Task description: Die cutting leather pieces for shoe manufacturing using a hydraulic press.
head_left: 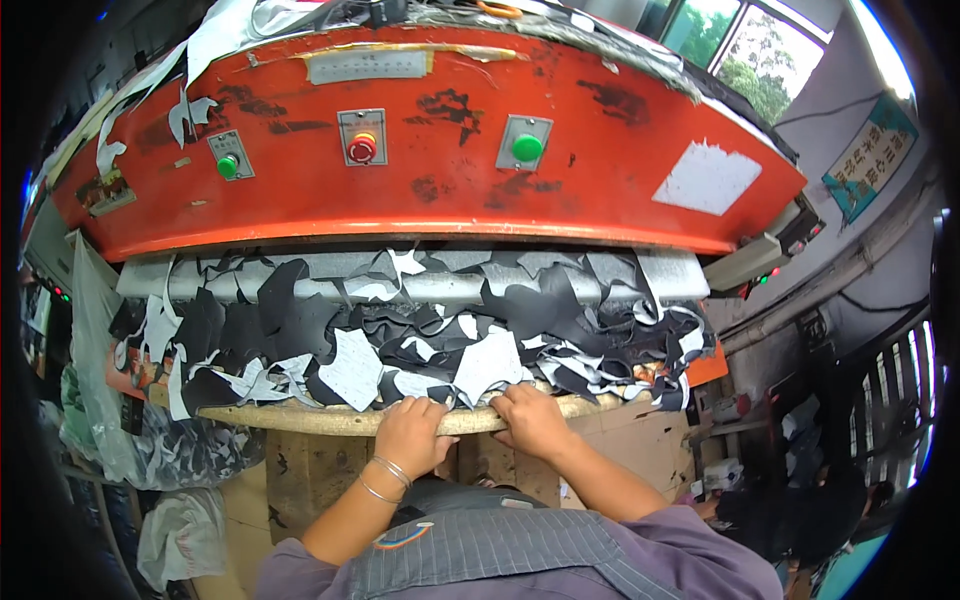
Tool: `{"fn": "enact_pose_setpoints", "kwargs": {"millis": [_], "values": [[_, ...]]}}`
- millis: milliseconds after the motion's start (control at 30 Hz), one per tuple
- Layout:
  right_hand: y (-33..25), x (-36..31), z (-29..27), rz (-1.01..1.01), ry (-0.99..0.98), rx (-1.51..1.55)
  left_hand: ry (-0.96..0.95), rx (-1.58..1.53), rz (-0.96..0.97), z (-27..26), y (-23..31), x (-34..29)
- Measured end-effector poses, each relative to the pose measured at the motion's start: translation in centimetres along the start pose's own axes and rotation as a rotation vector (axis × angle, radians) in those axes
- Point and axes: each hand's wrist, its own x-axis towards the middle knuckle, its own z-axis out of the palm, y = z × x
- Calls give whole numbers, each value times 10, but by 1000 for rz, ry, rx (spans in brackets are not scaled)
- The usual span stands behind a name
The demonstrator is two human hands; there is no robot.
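Note:
My left hand (411, 437) curls over the front rim of a pale wooden board (310, 417), thumb below and fingers on top. A metal bangle circles that wrist. Just to the right, my right hand (530, 420) grips the same rim the same way. Beyond my fingers lies a tangled heap of black-and-white sheet scraps (400, 325) with curved cut edges. Two larger white pieces sit closest: one white piece (352, 368) ahead of my left hand, another white piece (488, 365) by my right fingertips. My fingertips' undersides are hidden.
A wide red machine (430, 195) spans the far side, carrying a green button (526, 148), a smaller green button (229, 166) and a red knob (361, 148). Plastic bags (180, 445) stand at left. Another person (790, 515) is at the lower right.

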Motion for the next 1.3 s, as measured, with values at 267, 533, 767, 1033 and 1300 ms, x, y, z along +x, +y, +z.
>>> {"fn": "enact_pose_setpoints", "kwargs": {"millis": [267,533,767,1033,1300], "values": [[22,46,-49,-203,-569,77,-190,-150,-48,-25,-18,13],[109,253,-83,-139,-88,-76,412,126,-134,-27,-75,158],[156,329,-45,-310,-82,112,-52,164,-593,-1,-79,187],[111,211,-47,-120,-11,728,110,-424,-316,-51,-70,166],[85,142,-38,-34,-242,872,-41,-673,-406,9,-70,172]]}}
